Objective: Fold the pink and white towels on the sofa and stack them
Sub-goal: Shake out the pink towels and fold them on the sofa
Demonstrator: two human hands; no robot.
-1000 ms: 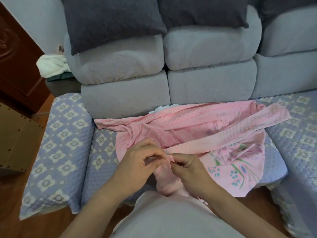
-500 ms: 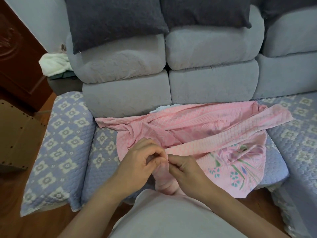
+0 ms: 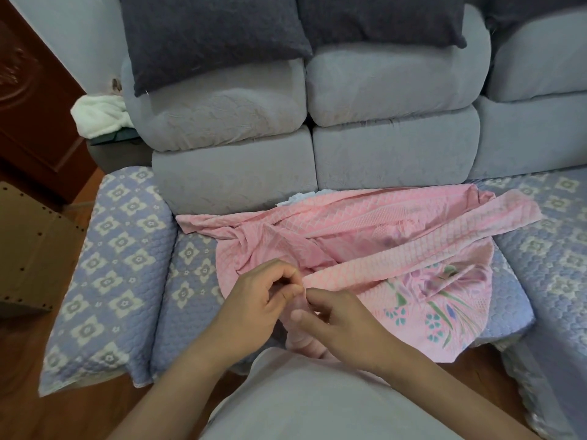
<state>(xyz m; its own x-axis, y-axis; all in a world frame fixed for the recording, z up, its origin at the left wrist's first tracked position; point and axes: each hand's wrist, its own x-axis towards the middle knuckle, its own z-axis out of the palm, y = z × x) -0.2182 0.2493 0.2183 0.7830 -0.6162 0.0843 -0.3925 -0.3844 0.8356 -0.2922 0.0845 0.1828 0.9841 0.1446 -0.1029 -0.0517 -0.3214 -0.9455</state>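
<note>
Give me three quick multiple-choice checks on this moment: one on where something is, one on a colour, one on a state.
1. Where does the white towel show?
A. Peeking out behind the pink towel's far edge, at the foot of the backrest
B. Draped over the left armrest
C. Spread flat on top of the pink towel

2. What colour are the cushions on top of the sofa back?
A. Pink
B. Dark grey
C. White

3. What state is the pink towel in?
A. Folded into a neat square
B. Rolled into a tube
C. Crumpled and unfolded, one edge pinched between both hands

Answers:
1 A, only a small white patch shows past the pink fabric.
2 B, they are dark grey against the lighter sofa.
3 C, the left hand and right hand each have a fingertip grip on the near edge.
</note>
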